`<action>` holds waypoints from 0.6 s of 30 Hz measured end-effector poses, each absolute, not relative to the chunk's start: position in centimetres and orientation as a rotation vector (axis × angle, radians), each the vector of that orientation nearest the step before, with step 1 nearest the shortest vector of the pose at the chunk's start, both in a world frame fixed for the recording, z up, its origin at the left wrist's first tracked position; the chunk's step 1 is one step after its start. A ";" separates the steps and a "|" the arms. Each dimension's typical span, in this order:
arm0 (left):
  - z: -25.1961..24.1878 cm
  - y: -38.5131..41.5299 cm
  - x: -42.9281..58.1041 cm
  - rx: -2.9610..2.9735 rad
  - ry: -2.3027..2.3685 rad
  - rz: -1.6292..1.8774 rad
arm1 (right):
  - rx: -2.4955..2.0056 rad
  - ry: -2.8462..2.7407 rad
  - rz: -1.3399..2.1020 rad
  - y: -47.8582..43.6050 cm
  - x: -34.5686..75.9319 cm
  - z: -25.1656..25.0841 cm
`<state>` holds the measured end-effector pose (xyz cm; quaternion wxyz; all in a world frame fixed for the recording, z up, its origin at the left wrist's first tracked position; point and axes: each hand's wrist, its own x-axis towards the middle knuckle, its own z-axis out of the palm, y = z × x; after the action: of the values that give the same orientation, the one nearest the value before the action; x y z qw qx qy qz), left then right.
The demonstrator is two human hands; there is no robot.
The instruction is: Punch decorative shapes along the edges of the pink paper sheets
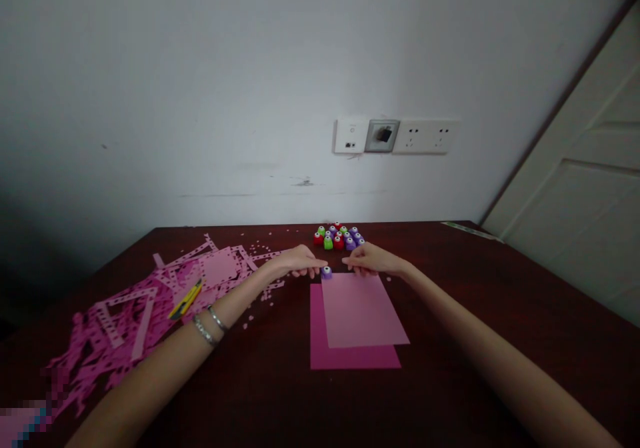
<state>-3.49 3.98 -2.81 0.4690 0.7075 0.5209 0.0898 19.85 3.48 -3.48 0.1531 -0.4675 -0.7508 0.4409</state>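
A small purple craft punch (pixel 327 274) with a white round top sits at the upper left corner of a light pink paper sheet (pixel 367 311). My left hand (pixel 301 261) is at the punch's left side, its forefinger stretched to the top and the other fingers curled; it seems to grip the punch. At the sheet's far edge, my right hand (pixel 369 259) is closed on the paper with the forefinger pointing left. Partly covered beneath lies a darker pink sheet (pixel 320 341), offset toward the front left.
Several red, green and purple punches (pixel 339 238) stand grouped behind my hands. Punched pink paper strips (pixel 145 321) heap up on the left, with a yellow cutter knife (pixel 187 299) on them. Small paper cut-outs (pixel 251 317) are scattered nearby. A wall with sockets (pixel 425 137) rises behind the table.
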 end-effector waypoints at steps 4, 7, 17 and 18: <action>-2.2 4.5 -2.9 1.685 1.228 0.064 | -1.314 -2.172 1.456 4.4 18.2 -3.1; -2.6 5.3 -2.9 1.670 1.207 0.031 | -1.362 -2.157 1.527 4.8 17.2 -2.9; -1.8 5.8 -2.4 1.598 1.153 -0.176 | -1.360 -2.219 1.761 6.2 16.3 -3.9; -1.7 5.8 -2.3 1.601 1.166 -0.190 | -1.367 -2.221 1.780 6.3 16.2 -3.7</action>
<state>-2.26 5.83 -1.74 0.5448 0.6748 0.4914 -0.0803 16.21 6.35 -3.73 -0.0081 -0.4330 -0.7034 0.5636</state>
